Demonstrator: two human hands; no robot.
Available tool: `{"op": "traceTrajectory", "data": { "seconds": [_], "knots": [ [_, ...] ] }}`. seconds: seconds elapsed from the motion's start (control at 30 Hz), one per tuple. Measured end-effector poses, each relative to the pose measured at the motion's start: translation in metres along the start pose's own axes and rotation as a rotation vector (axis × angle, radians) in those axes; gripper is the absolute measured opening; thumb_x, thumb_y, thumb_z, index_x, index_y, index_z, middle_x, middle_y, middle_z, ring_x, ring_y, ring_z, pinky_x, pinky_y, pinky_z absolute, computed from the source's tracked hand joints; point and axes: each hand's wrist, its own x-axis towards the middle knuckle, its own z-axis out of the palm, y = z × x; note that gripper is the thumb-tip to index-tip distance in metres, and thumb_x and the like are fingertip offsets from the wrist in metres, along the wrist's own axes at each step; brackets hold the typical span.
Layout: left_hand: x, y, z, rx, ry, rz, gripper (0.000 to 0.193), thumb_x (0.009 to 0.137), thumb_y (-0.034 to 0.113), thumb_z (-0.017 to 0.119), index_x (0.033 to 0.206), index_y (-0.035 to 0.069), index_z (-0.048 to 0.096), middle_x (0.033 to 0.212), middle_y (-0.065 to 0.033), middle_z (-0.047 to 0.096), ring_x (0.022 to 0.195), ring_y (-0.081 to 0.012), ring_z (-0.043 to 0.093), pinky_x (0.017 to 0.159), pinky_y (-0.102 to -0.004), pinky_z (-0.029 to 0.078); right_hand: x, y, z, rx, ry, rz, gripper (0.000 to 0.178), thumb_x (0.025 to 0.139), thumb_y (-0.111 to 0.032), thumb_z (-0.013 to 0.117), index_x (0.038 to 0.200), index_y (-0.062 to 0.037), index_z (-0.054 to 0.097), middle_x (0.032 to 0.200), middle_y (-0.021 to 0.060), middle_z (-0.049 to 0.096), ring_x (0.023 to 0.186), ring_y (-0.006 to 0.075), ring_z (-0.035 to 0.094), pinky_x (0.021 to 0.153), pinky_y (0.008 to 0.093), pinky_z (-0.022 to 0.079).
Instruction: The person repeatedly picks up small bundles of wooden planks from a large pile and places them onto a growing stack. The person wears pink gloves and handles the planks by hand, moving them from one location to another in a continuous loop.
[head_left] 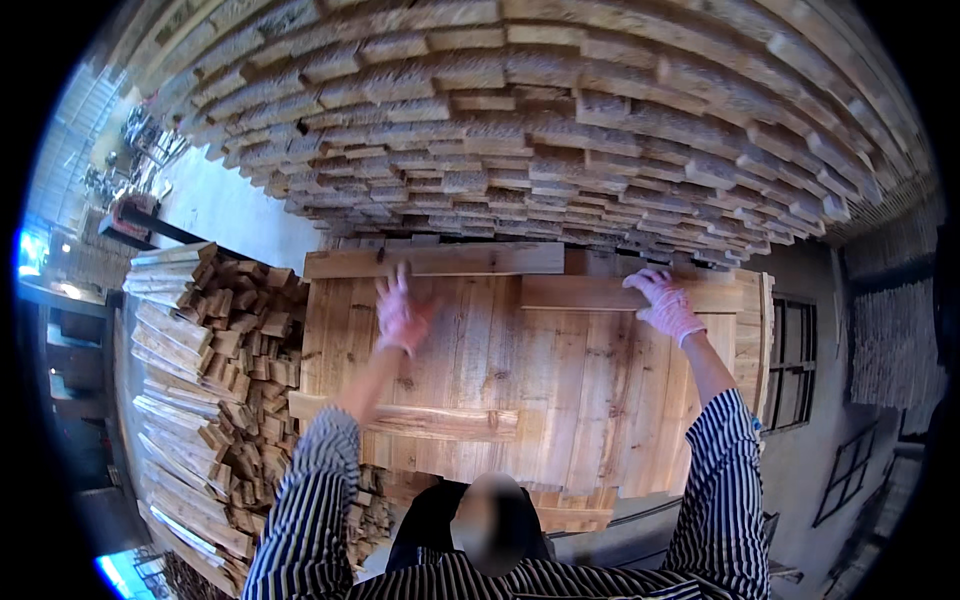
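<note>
Both my hands wear thin pinkish gloves. My left hand (405, 310), blurred by motion, is over the layer of pale planks (470, 345) with its fingers spread, holding nothing. Just beyond its fingertips lies a long wooden board (430, 261), crosswise along the far edge. My right hand (665, 303) is on a second wooden board (580, 294), which lies crosswise at the far right. The fingers of that hand reach across the board's width, and its thumb is at the near edge. Another short board (440, 422) rests crosswise on the planks nearer to me.
A tall stack of rough boards (560, 130) rises just past the planks. On the left stands a pile of cut wood pieces (190, 350). Dark metal frames (793, 350) are on the right. Closest to my body are the planks' uneven ends.
</note>
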Motion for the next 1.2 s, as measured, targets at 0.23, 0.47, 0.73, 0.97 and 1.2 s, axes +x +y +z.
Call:
{"op": "traceTrajectory", "data": {
  "seconds": [0.23,0.47,0.73,0.97,1.2],
  "knots": [
    [0.111,-0.082,-0.020,0.307,-0.148,0.375,0.056,0.079,0.029,0.067,0.133,0.015,0.062,0.114,-0.0169,0.071,0.099,-0.0361,0.069,0.086,-0.0475,0.057,0.016,0.004,0.004,0.144,0.006,0.043,0.065,0.066,-0.001,0.078,0.126,-0.0175,0.057,0.132,0.0103,0.058,0.130,0.0368,0.050,0.109,0.0447,0.043],
    [0.066,-0.047,-0.030,0.444,0.111,0.264,0.078,0.080,0.026,0.070,0.153,0.015,0.045,0.156,-0.0185,0.043,0.145,-0.0407,0.038,0.117,-0.0544,0.034,0.017,0.010,0.015,0.175,0.039,-0.012,0.077,0.052,0.006,0.084,0.121,-0.0134,0.054,0.126,0.0107,0.056,0.123,0.0339,0.051,0.107,0.0428,0.043],
    [-0.126,-0.139,-0.133,0.153,0.295,-0.356,0.091,0.089,0.047,0.070,0.161,0.016,0.025,0.166,-0.0211,0.022,0.155,-0.0425,0.014,0.126,-0.0550,0.013,0.028,0.010,0.049,-0.092,-0.026,0.262,0.080,0.062,0.004,0.075,0.136,-0.0087,0.048,0.143,0.0187,0.047,0.136,0.0377,0.043,0.114,0.0440,0.039],
    [-0.216,-0.332,-0.273,0.022,0.368,-1.237,0.118,0.081,0.065,0.073,0.164,0.008,0.011,0.167,-0.0298,0.010,0.152,-0.0483,0.020,0.123,-0.0534,0.023,-0.015,-0.182,0.074,0.080,-0.133,0.113,0.094,0.076,-0.019,0.079,0.157,-0.0073,0.033,0.163,0.0256,0.029,0.149,0.0380,0.034,0.119,0.0413,0.038],
    [-0.243,-0.367,-0.283,-0.195,0.546,-1.145,0.119,0.073,0.053,0.083,0.162,0.006,0.018,0.156,-0.0346,0.031,0.140,-0.0458,0.042,0.114,-0.0449,0.040,-0.072,-0.451,0.071,0.691,-0.294,-0.300,0.077,0.079,-0.006,0.080,0.148,-0.0043,0.045,0.140,0.0165,0.054,0.118,0.0265,0.060,0.101,0.0371,0.051]
  ]
}}
